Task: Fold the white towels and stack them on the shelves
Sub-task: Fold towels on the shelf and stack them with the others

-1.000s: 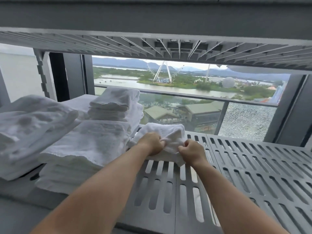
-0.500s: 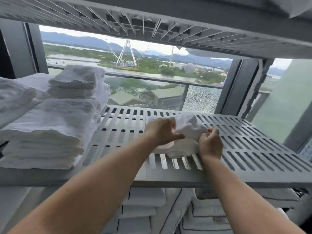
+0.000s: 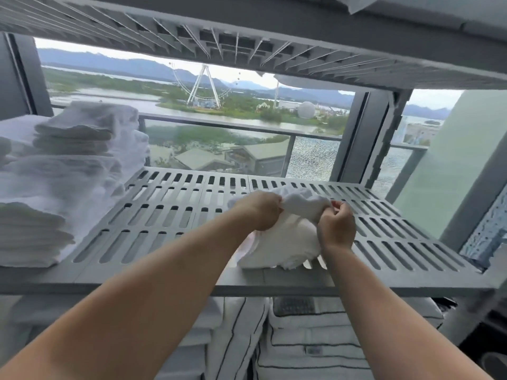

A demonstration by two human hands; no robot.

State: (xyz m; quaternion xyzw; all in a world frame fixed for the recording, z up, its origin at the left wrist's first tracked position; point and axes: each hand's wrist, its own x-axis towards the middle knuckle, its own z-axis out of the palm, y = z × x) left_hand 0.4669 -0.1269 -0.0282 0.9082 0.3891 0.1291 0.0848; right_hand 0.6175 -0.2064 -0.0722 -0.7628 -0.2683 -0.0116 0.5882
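Grey slotted shelf (image 3: 170, 215) at chest level, with a ribbed upper shelf (image 3: 247, 37) close overhead. Behind it a window (image 3: 247, 138) gives onto a glass balcony rail, a river, a Ferris wheel (image 3: 203, 86) and hazy hills.

Left end of shelf: a tall front stack of folded white towels (image 3: 41, 215) with a smaller rear stack (image 3: 87, 127) behind it, nearer the window. Right half of the shelf is bare slots.

White towel (image 3: 282, 242) lies bunched at the front edge, right of centre and well apart from the stacks. Left hand (image 3: 260, 212) has its fingers curled round the towel's raised top fold. Right hand (image 3: 336, 229) pinches the same fold from the other side, fingers bent. Both forearms reach in over the shelf lip.

Below the shelf: stacked pale linens with dark stripes (image 3: 310, 338), partly hidden by the arms.
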